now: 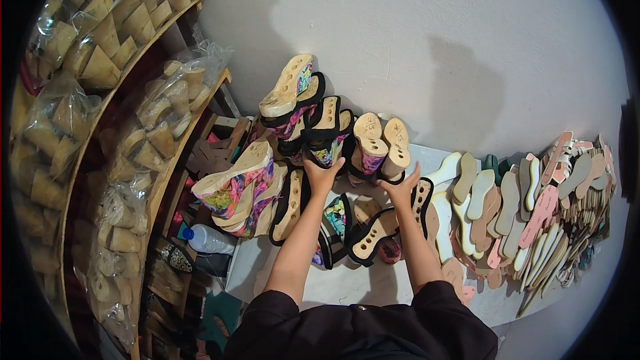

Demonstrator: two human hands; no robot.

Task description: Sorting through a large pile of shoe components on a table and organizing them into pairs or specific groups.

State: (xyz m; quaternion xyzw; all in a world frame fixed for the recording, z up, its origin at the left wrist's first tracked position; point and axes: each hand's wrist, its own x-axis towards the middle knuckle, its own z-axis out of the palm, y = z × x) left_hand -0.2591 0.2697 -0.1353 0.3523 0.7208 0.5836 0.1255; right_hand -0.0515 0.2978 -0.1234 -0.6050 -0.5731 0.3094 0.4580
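Note:
Floral wedge shoe soles with pale tops stand in piles on a white table. My left hand (323,177) cups the lower end of a black-edged floral wedge sole (327,150), thumb and fingers on either side. My right hand (401,191) is round the lower end of a pale-topped wedge sole (396,141); some of its fingers are hidden. Between my hands stands another pale-topped wedge sole (371,139) with pencil marks. A taller stack, topped by a floral wedge sole (288,87), leans behind my left hand. Black-edged soles with holes (375,237) lie between my forearms.
More floral wedges (243,187) are piled left of my left arm. Flat insoles (480,197) in white, tan and pink spread along the table's (360,287) right side. Wooden shelves (155,227) with bagged wooden heels rise at left, near a plastic bottle (210,239). A wall (400,40) stands behind.

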